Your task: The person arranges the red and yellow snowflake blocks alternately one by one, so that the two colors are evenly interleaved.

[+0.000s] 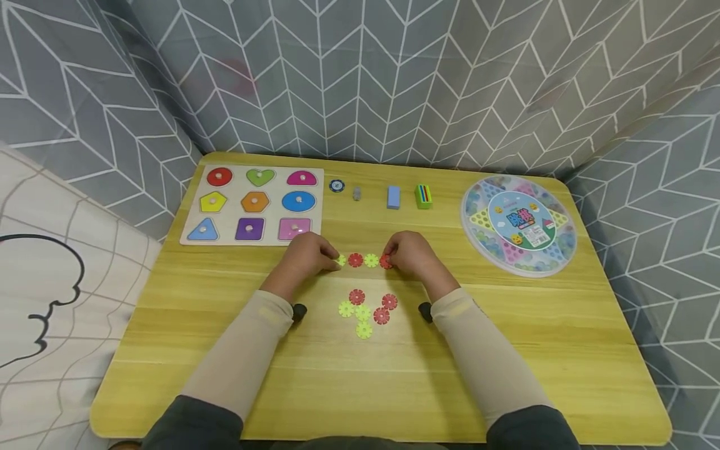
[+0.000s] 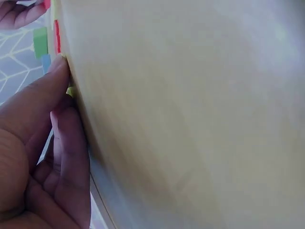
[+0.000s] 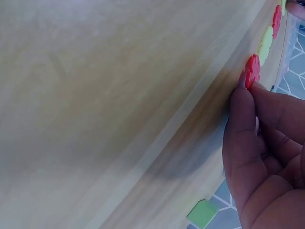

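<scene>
While the person leaned in over the table [image 1: 270,400], the left hand [image 1: 305,255] pinched a yellow disc [image 1: 342,260] between thumb and finger, and the right hand [image 1: 412,253] pinched a red disc [image 1: 385,261] the same way. Those two made the ends of a short row; between the fingertips lay another red one [image 1: 355,260] and another yellow one [image 1: 371,260].

Nearer the body than the hands, between the sleeves [image 1: 236,356], six loose discs [image 1: 362,312] lay flat in a cluster, three red and three yellow, some touching.

Just beyond the left hand sat the puzzle board [image 1: 230,215]; the knuckles crossed its near edge and covered a corner of the pink square [image 1: 292,229]. Farther out than the row were a chip [image 1: 337,185] and a small grey piece [image 1: 357,194], then, past the right hand, a blue block [image 1: 393,197] and a striped green block [image 1: 424,197]. Well to the right of the right hand lay a round box [image 1: 478,247]. A patterned curtain [image 1: 382,81] hung behind everything.
</scene>
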The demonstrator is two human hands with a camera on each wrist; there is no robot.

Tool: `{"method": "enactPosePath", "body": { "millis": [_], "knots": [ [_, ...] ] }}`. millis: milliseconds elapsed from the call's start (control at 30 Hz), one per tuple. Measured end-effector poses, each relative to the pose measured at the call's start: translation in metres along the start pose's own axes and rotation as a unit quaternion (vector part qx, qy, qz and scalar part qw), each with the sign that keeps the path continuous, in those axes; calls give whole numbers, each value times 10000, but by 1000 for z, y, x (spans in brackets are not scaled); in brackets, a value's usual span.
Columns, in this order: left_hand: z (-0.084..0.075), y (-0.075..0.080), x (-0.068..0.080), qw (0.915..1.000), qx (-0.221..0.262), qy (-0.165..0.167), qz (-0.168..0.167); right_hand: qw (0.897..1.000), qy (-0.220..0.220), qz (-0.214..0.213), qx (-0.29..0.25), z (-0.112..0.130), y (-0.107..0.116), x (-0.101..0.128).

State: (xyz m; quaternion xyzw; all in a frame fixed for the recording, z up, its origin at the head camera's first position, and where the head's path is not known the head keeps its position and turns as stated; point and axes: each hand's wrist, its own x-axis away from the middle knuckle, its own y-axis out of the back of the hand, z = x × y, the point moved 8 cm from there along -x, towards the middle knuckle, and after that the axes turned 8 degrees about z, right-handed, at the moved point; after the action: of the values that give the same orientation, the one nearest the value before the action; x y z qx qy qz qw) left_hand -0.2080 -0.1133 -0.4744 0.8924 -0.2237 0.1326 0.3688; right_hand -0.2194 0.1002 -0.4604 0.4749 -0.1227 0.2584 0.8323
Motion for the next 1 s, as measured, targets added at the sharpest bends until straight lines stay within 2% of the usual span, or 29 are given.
{"method": "enactPosePath", "body": {
  "millis": [100,367,600,833,1000],
  "knots": [
    [3,0,0,9998,200,96,11,9999,-24,-16,125,1,0,0],
    [4,1,1,9997,164,167,-16,9997,8,-127,226,0,-1,-2],
    [5,-1,-3,9997,183,139,-40,9997,104,-152,162,-2,5,19],
    [1,2,-3,9998,120,154,-39,9976,598,335,66,14,-16,44],
    [2,2,-2,9997,129,194,26,9959,801,353,219,36,-34,50]
  ]
}}
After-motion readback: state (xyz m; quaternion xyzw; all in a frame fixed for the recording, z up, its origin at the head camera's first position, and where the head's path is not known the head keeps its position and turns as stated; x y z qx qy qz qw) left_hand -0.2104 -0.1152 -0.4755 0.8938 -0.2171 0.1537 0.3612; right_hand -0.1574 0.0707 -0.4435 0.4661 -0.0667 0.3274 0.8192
